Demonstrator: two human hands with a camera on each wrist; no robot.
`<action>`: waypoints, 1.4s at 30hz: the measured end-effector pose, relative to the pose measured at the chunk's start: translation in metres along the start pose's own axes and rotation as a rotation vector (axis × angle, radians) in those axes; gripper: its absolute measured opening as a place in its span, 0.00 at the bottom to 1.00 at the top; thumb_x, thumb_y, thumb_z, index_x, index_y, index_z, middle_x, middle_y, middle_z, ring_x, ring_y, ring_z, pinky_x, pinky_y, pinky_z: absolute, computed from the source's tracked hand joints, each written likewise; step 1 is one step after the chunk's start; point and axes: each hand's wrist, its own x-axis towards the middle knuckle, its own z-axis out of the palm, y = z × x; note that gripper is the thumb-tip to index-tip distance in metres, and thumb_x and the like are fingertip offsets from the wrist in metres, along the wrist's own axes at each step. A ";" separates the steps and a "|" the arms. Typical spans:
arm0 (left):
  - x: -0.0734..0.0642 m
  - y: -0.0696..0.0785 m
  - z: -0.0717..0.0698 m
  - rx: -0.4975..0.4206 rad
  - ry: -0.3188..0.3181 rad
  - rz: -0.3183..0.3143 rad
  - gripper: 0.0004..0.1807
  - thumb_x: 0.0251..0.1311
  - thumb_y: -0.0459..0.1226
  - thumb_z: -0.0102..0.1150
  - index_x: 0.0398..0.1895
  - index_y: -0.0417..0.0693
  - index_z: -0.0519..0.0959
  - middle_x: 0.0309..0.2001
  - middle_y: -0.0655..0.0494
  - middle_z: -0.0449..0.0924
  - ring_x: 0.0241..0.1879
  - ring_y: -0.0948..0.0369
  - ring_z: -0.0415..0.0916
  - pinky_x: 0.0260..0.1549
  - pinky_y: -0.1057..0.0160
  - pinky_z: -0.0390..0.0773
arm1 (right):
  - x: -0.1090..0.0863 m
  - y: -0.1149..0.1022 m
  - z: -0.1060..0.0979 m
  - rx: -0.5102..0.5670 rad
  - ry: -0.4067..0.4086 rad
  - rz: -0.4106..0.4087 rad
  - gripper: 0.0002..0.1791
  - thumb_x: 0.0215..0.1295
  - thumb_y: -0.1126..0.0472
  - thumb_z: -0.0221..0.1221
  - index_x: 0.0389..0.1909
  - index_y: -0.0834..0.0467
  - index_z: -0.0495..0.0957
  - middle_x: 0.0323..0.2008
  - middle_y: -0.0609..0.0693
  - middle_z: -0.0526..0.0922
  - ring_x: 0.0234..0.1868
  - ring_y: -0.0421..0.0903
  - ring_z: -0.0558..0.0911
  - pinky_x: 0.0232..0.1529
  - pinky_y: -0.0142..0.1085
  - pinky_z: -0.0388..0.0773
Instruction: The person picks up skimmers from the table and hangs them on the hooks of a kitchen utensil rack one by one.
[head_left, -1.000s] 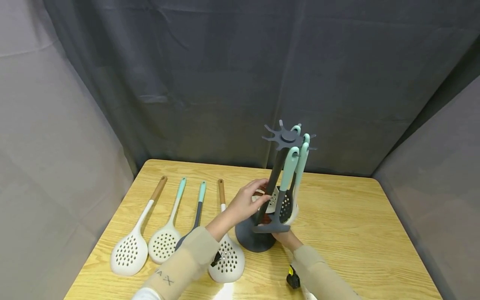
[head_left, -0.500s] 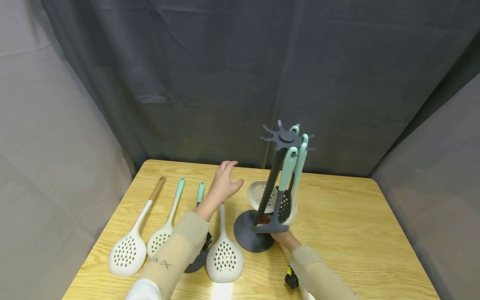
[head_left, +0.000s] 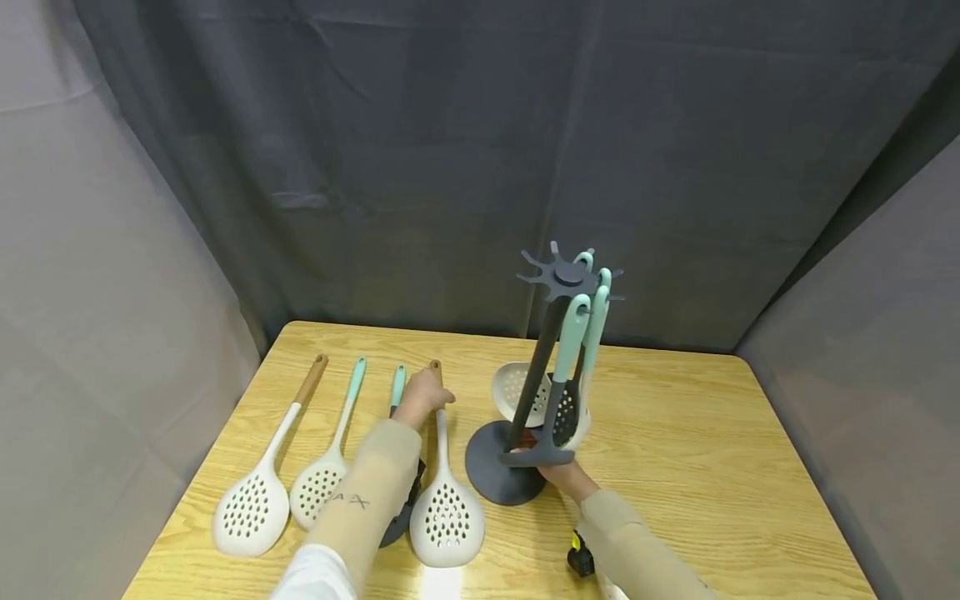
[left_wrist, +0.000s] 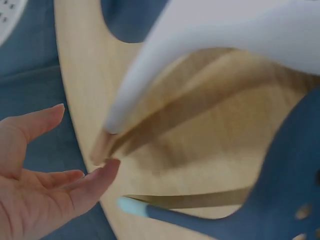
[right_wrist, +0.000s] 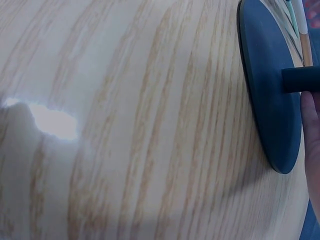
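Note:
My left hand (head_left: 422, 396) reaches over the wooden handle of a white skimmer (head_left: 447, 521) lying on the table. In the left wrist view its fingers (left_wrist: 95, 187) are spread, one fingertip at the handle's brown end (left_wrist: 103, 148); whether it touches is unclear. My right hand (head_left: 567, 479) holds the pole of a dark utensil stand (head_left: 538, 371) low down, just above its round base (right_wrist: 272, 90). The stand leans to the right. On its hooks hang several utensils with mint handles, among them a dark turner (head_left: 555, 412), which partly hides the right hand.
Left of the white skimmer lie a dark slotted utensil (head_left: 397, 525) with a mint handle, partly under the left arm, a pale mint-handled skimmer (head_left: 318, 492), and another white wooden-handled skimmer (head_left: 252, 512). All rest on the wooden table (head_left: 697, 467), with grey curtains around it.
My left hand has left the stand's pole, swung left and come down to the wooden handle of the white skimmer. The right hand stays at the stand's pole.

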 end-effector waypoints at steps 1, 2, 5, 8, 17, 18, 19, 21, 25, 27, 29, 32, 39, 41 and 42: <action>0.000 -0.003 0.003 -0.008 -0.002 -0.015 0.22 0.50 0.38 0.65 0.43 0.29 0.76 0.32 0.43 0.78 0.26 0.55 0.76 0.23 0.64 0.77 | 0.000 0.000 0.000 0.009 -0.008 0.028 0.15 0.56 0.71 0.60 0.45 0.71 0.72 0.39 0.62 0.79 0.40 0.40 0.78 0.46 0.29 0.73; 0.001 -0.006 0.006 -0.009 -0.001 -0.025 0.20 0.50 0.38 0.65 0.40 0.30 0.77 0.29 0.45 0.78 0.26 0.56 0.76 0.22 0.65 0.76 | 0.000 0.000 0.000 0.023 -0.017 0.055 0.15 0.57 0.71 0.59 0.44 0.71 0.72 0.40 0.62 0.79 0.40 0.42 0.78 0.46 0.29 0.72; 0.001 -0.010 0.012 -0.039 0.012 -0.050 0.18 0.50 0.38 0.66 0.37 0.30 0.77 0.27 0.47 0.77 0.25 0.56 0.76 0.20 0.67 0.75 | 0.000 -0.001 0.000 0.030 -0.034 0.072 0.14 0.57 0.71 0.59 0.44 0.72 0.72 0.40 0.64 0.78 0.41 0.47 0.78 0.47 0.31 0.73; 0.001 -0.012 0.015 -0.050 0.027 -0.057 0.18 0.50 0.38 0.66 0.37 0.30 0.76 0.27 0.47 0.76 0.23 0.57 0.75 0.19 0.67 0.75 | 0.000 -0.001 -0.001 0.021 -0.040 0.057 0.14 0.57 0.71 0.58 0.44 0.72 0.72 0.40 0.65 0.78 0.41 0.47 0.78 0.46 0.31 0.73; 0.003 -0.015 0.024 -0.141 0.040 -0.118 0.15 0.48 0.33 0.66 0.35 0.30 0.75 0.24 0.45 0.76 0.20 0.55 0.77 0.15 0.66 0.78 | 0.002 0.000 0.000 0.011 -0.049 0.050 0.14 0.57 0.72 0.58 0.44 0.73 0.73 0.41 0.66 0.79 0.42 0.44 0.79 0.48 0.37 0.75; 0.003 -0.016 0.025 -0.140 0.048 -0.112 0.15 0.48 0.32 0.66 0.35 0.30 0.75 0.24 0.45 0.75 0.20 0.55 0.77 0.15 0.67 0.77 | 0.002 0.000 0.001 0.003 -0.051 0.056 0.14 0.57 0.72 0.58 0.44 0.73 0.73 0.41 0.66 0.79 0.42 0.45 0.79 0.48 0.38 0.75; 0.004 -0.018 0.027 -0.143 0.052 -0.111 0.14 0.48 0.31 0.65 0.35 0.29 0.75 0.24 0.45 0.75 0.19 0.55 0.77 0.14 0.67 0.77 | 0.002 0.000 0.001 -0.003 -0.050 0.063 0.14 0.57 0.72 0.58 0.44 0.73 0.73 0.42 0.67 0.78 0.43 0.46 0.79 0.49 0.39 0.75; 0.005 -0.020 0.030 -0.146 0.064 -0.106 0.14 0.48 0.29 0.64 0.36 0.28 0.75 0.24 0.43 0.76 0.17 0.55 0.77 0.12 0.66 0.77 | 0.002 0.000 0.001 -0.011 -0.052 0.070 0.14 0.57 0.73 0.58 0.45 0.73 0.73 0.42 0.67 0.78 0.44 0.48 0.79 0.49 0.40 0.75; 0.008 -0.023 0.034 -0.164 0.077 -0.108 0.14 0.49 0.27 0.61 0.38 0.27 0.74 0.25 0.40 0.76 0.14 0.55 0.76 0.10 0.66 0.77 | 0.002 0.000 0.002 -0.009 -0.045 0.080 0.15 0.56 0.73 0.59 0.46 0.73 0.73 0.43 0.67 0.78 0.45 0.49 0.79 0.50 0.42 0.75; 0.009 -0.024 0.036 -0.173 0.076 -0.110 0.14 0.49 0.27 0.61 0.39 0.27 0.73 0.25 0.40 0.76 0.13 0.56 0.75 0.09 0.66 0.77 | 0.002 0.001 0.002 -0.005 -0.051 0.080 0.15 0.56 0.73 0.58 0.45 0.73 0.72 0.43 0.67 0.78 0.45 0.51 0.79 0.50 0.43 0.75; 0.010 -0.024 0.037 -0.181 0.074 -0.113 0.14 0.49 0.26 0.60 0.39 0.27 0.73 0.25 0.40 0.75 0.13 0.56 0.75 0.09 0.66 0.76 | 0.002 0.000 0.002 0.002 -0.056 0.089 0.15 0.57 0.73 0.58 0.45 0.73 0.73 0.43 0.67 0.77 0.45 0.52 0.78 0.50 0.43 0.75; 0.010 -0.024 0.037 -0.177 0.075 -0.106 0.14 0.49 0.26 0.60 0.39 0.27 0.72 0.25 0.40 0.75 0.13 0.56 0.75 0.08 0.66 0.76 | 0.002 0.000 0.002 -0.006 -0.056 0.087 0.14 0.57 0.73 0.58 0.44 0.74 0.73 0.42 0.68 0.78 0.45 0.53 0.78 0.50 0.42 0.75; 0.006 -0.021 0.033 -0.149 0.083 -0.087 0.12 0.48 0.24 0.59 0.37 0.28 0.72 0.23 0.42 0.73 0.11 0.58 0.72 0.07 0.68 0.74 | 0.002 0.001 0.002 0.007 -0.068 0.073 0.13 0.57 0.74 0.57 0.43 0.75 0.72 0.41 0.68 0.77 0.42 0.53 0.79 0.46 0.35 0.75; 0.005 -0.021 0.033 -0.143 0.081 -0.077 0.11 0.47 0.24 0.58 0.35 0.28 0.72 0.22 0.43 0.73 0.11 0.58 0.71 0.07 0.68 0.73 | 0.002 0.001 0.002 0.023 -0.076 0.077 0.13 0.57 0.74 0.57 0.43 0.75 0.72 0.41 0.68 0.77 0.43 0.55 0.79 0.46 0.35 0.75; 0.005 -0.021 0.032 -0.144 0.079 -0.077 0.11 0.47 0.24 0.58 0.35 0.29 0.72 0.21 0.43 0.73 0.11 0.58 0.71 0.07 0.68 0.73 | 0.002 0.001 0.002 0.022 -0.079 0.079 0.13 0.58 0.74 0.57 0.43 0.75 0.72 0.41 0.68 0.77 0.43 0.56 0.78 0.47 0.35 0.75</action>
